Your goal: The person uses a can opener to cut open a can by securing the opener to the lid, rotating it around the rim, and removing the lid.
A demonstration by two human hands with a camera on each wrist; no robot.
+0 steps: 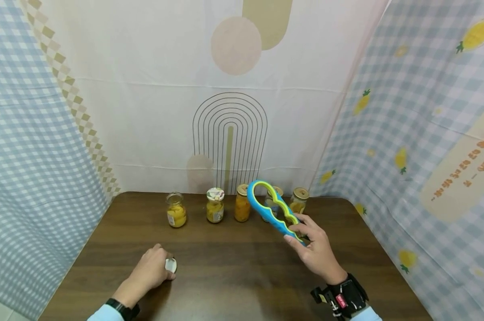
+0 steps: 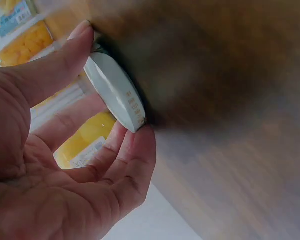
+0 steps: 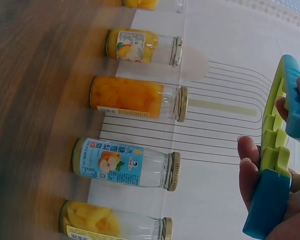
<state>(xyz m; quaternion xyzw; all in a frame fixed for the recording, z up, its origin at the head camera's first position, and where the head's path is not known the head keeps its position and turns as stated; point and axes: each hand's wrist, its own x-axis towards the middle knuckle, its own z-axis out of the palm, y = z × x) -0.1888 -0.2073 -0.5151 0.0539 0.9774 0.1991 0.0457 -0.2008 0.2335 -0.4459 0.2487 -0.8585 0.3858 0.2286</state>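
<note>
My left hand (image 1: 149, 266) pinches a round jar lid (image 1: 171, 265) at its edge, low over the table, with the pale inside facing up. In the left wrist view, thumb and fingertips grip the lid's rim from both sides. My right hand (image 1: 316, 249) holds a blue and lime-green jar opener (image 1: 262, 210) by its handle end, raised above the table with its loop pointing to the far left. Behind the left hand stands an open glass jar (image 1: 176, 214) of yellow fruit, its mouth bare. The opener partly hides a blue-labelled jar (image 3: 112, 162) in the head view.
Along the table's back edge, a jar with a patterned lid (image 1: 215, 209), a jar of orange fruit (image 1: 242, 207) and a gold-lidded jar (image 1: 298, 205) stand upright in the row. A printed cloth (image 1: 157, 125) hangs behind the wooden table (image 1: 225, 276); checked curtains flank both sides.
</note>
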